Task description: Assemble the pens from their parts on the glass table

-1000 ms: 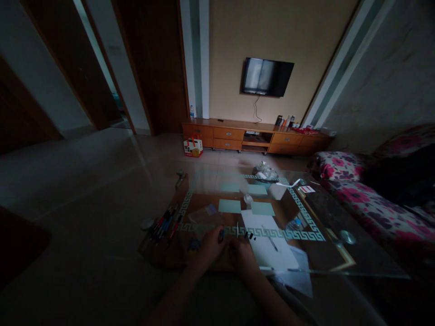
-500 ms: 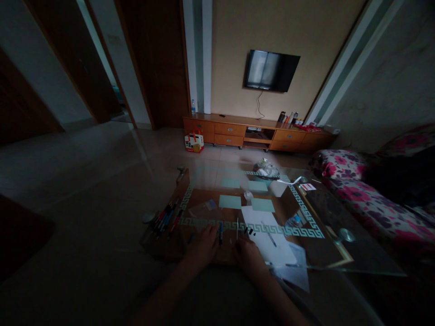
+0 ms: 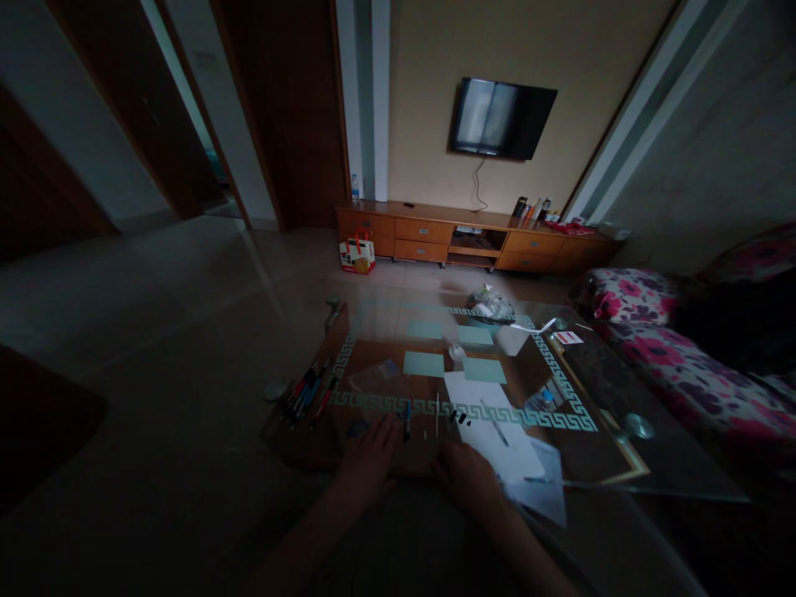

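My left hand [image 3: 371, 454] lies on the near edge of the glass table [image 3: 385, 319], fingers stretched forward and loosely apart. Just right of its fingertips is a blue and dark pen part [image 3: 407, 423]. My right hand [image 3: 465, 471] is curled at the table edge with its fingers tucked under; what they hold, if anything, is hidden. Ahead of it lie a thin white stick [image 3: 437, 414], a tiny pale piece [image 3: 426, 434] and several small black pieces [image 3: 461, 418]. A pen [image 3: 499, 433] rests on white paper [image 3: 513, 454] to the right.
A bunch of pens [image 3: 303, 400] lies at the table's left corner. A clear plastic bag [image 3: 373, 377] is behind my left hand. Farther back sits a basket with plastic wrapping [image 3: 490, 305]. A flowered sofa [image 3: 672, 365] stands at the right, a low cabinet [image 3: 423, 232] by the wall.
Both hands have drawn back slightly toward me. The right hand has shifted away from the white stick and looks more curled. The small pieces on the table stay in place.
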Motion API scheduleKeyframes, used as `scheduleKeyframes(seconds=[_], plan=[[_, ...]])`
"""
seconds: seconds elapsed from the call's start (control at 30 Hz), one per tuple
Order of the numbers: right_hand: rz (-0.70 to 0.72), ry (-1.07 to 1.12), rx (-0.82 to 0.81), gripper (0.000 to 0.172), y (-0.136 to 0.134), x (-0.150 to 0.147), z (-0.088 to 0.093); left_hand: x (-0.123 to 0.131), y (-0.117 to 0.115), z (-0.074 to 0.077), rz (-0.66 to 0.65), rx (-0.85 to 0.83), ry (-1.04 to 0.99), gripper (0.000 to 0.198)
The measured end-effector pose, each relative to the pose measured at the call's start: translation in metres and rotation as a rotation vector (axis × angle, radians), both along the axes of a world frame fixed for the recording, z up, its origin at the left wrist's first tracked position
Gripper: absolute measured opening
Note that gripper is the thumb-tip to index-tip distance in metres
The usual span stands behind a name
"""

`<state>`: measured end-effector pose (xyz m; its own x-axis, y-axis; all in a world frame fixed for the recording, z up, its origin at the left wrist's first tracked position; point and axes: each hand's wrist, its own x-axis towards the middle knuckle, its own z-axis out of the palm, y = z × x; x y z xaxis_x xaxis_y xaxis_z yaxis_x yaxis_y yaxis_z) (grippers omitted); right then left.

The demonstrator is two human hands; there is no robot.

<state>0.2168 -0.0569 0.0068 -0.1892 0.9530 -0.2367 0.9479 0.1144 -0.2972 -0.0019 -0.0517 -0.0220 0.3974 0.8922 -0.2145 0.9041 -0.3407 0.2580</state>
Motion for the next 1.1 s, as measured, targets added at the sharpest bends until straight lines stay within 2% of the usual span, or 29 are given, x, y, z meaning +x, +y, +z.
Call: scheduleKeyframes(seconds=[0.13,0.3,0.47,0.63,0.8,1.0,1.1], plan=[[0.005,0.001,0.006,0.018,0.001,-0.002,-0.002,-0.002,0.003,-0.001,-0.01,0.026,-0.044,0.084],[0.022,0.018,0.004,0.019,0.0,-0.003,-0.003,-0.001,0.002,-0.003,-0.018,0.034,-0.022,0.086],[0.046,0.016,0.005,0.019,0.0,-0.005,0.0,0.005,0.0,0.003,0.0,0.037,0.019,0.093],[0.046,0.092,0.081,0.024,0.005,-0.011,0.004,0.006,0.004,0.01,-0.067,0.038,-0.06,0.082],[0.152,0.196,0.117,0.029,0.007,-0.014,-0.002,0.007,0.007,0.011,-0.14,0.041,-0.115,0.07],[0.256,0.231,0.199,0.045,0.006,-0.015,-0.008,0.006,0.006,0.011,-0.117,0.036,-0.177,0.064],[0.292,0.184,0.167,0.046,0.006,-0.016,-0.009,0.007,0.006,0.015,-0.101,-0.004,-0.21,0.058]])
